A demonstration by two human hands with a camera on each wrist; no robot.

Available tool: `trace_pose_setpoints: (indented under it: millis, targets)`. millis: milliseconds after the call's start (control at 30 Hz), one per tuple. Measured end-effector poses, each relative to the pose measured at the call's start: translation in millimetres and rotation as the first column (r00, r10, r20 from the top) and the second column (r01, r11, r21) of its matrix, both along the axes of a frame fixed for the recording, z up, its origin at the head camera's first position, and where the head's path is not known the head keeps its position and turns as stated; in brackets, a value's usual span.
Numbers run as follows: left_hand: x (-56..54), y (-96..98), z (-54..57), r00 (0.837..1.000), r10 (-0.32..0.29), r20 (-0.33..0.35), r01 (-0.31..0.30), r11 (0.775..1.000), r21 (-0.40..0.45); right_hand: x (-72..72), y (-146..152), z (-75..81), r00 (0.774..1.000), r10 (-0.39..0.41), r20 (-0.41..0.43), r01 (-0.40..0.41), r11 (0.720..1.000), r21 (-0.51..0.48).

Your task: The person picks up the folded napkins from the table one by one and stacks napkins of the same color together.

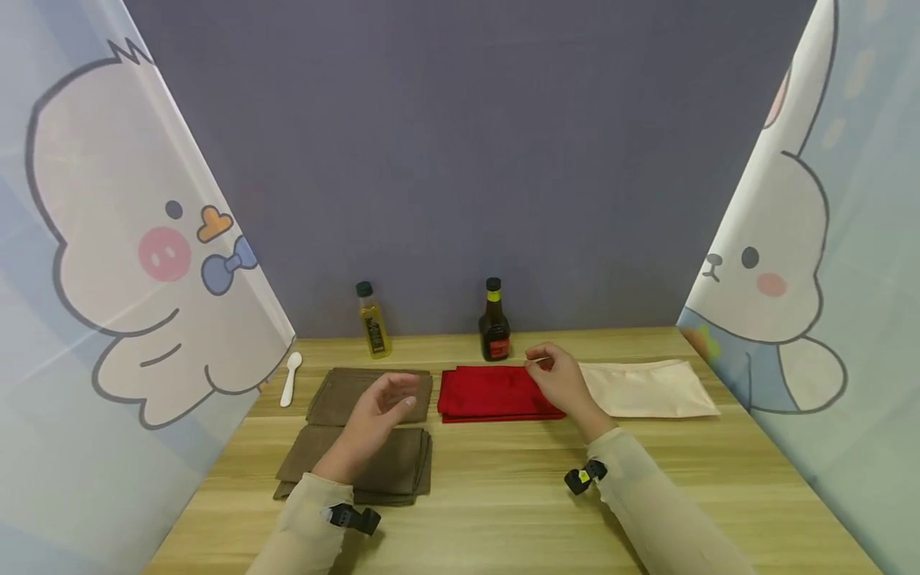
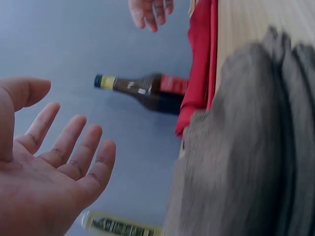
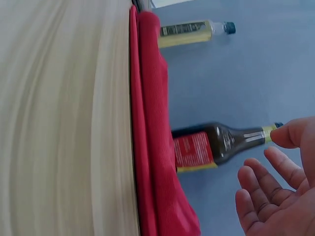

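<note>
My left hand (image 1: 381,407) hovers over two stacks of folded brown cloth, a far one (image 1: 338,391) and a near one (image 1: 388,463). In the left wrist view its fingers are spread and loosely bent, with nothing between them. Over the right end of a folded red cloth (image 1: 489,393) is my right hand (image 1: 557,375). The right wrist view shows its thumb apart from the relaxed fingers, and the palm holds nothing. A dark sauce bottle (image 1: 494,327) with a red label stands upright behind the red cloth. To the right lies a flat cream-coloured folded cloth (image 1: 647,390).
An oil bottle (image 1: 374,323) with a dark green cap stands behind the far brown stack. At the table's left edge lies a white spoon (image 1: 291,379). A grey back panel (image 1: 460,160) and printed side panels (image 1: 791,319) enclose the wooden table (image 1: 503,511).
</note>
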State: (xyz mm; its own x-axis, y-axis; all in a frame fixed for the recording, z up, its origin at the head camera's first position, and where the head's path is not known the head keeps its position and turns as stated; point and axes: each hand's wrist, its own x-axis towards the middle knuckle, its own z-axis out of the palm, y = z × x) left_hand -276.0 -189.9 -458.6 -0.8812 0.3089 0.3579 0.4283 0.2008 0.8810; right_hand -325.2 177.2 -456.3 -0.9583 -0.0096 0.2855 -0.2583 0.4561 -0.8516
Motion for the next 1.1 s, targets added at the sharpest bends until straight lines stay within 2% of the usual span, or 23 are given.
trace_pose_setpoints:
  millis: [167, 300, 533, 833, 967, 1100]
  targets:
    - [1.3, -22.4, 0.1, 0.999, 0.025, 0.026, -0.025, 1.000, -0.004, 1.3, -18, 0.2, 1.000, -0.012, 0.009, 0.011, 1.000, 0.027]
    - [0.0, -42.3, -2.2, 1.000, 0.027, 0.014, -0.027, 1.000, -0.012, 3.9, -29, 0.0, 1.000, -0.013, 0.022, 0.012, 0.998, 0.058]
    - [-5.5, -78.1, -6.6, 0.995, 0.096, -0.029, -0.096, 0.995, -0.001, 8.3, -49, 2.5, 0.996, 0.082, 0.030, -0.082, 0.997, 0.003]
    - [-6.6, -113.8, -10.7, 0.984, 0.160, -0.080, -0.161, 0.987, -0.008, 7.5, -70, -6.3, 0.989, 0.141, 0.045, -0.143, 0.989, 0.042]
    - [-4.5, -129.0, -13.1, 0.976, 0.206, -0.075, -0.209, 0.978, -0.025, 7.9, -81, -9.4, 0.985, 0.167, 0.052, -0.170, 0.984, 0.047]
    - [-0.2, -139.0, -14.6, 0.971, 0.236, -0.041, -0.238, 0.970, -0.056, 8.6, -94, -11.9, 0.976, 0.210, 0.059, -0.213, 0.976, 0.053]
